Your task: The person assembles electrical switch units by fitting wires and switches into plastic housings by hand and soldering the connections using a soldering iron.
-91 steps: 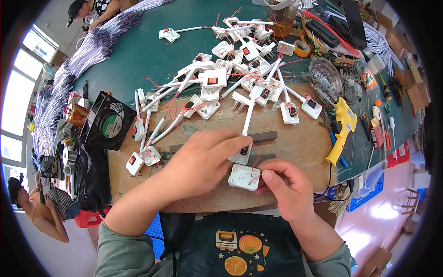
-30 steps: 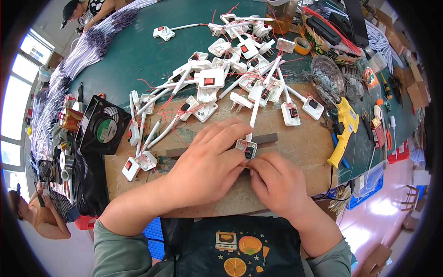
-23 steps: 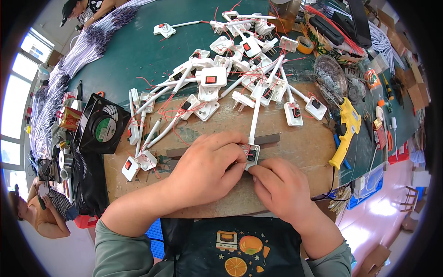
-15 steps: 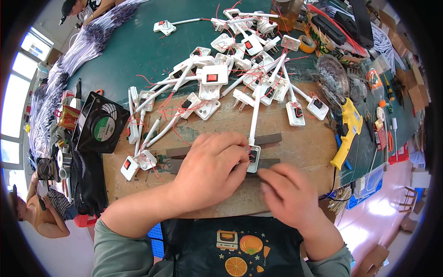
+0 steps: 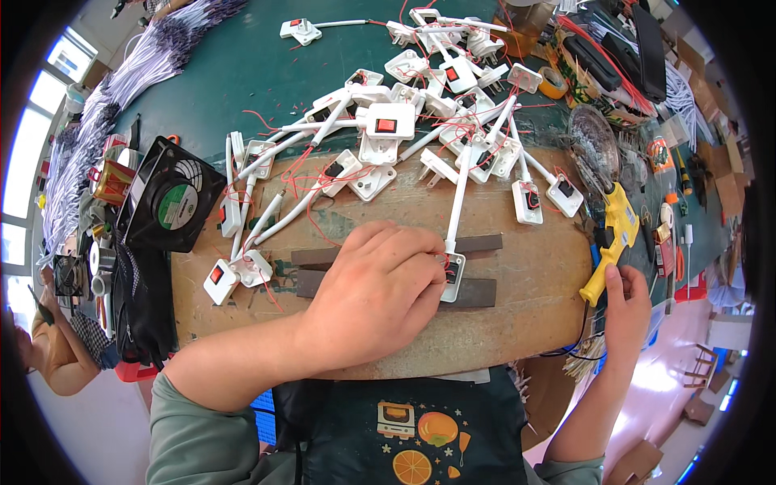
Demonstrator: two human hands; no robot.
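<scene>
My left hand point(image 5: 376, 295) is closed at the left edge of a small open white switch housing point(image 5: 455, 279), with black parts inside. Its fingertips hide part of the housing and a bit of red wire. A white cable point(image 5: 460, 198) runs up from the housing. Beneath it lie two dark flat bars point(image 5: 477, 293) on the wooden board. My right hand point(image 5: 629, 303) is beside the yellow handle of a soldering gun point(image 5: 618, 226), fingers apart and nothing held. Whether the thumb touches the handle I cannot tell.
Several white switch-and-plug pieces point(image 5: 390, 121) with red wires heap up beyond the board point(image 5: 242, 194). A black fan point(image 5: 174, 202) stands at left, and a grimy metal dish point(image 5: 594, 141) at right beside a tape roll point(image 5: 553, 82). Long bundled white cables point(image 5: 137, 97) line the far left.
My right hand has left the housing and moved right to the soldering gun's handle. My left hand stays at the housing. The whole view has shifted slightly.
</scene>
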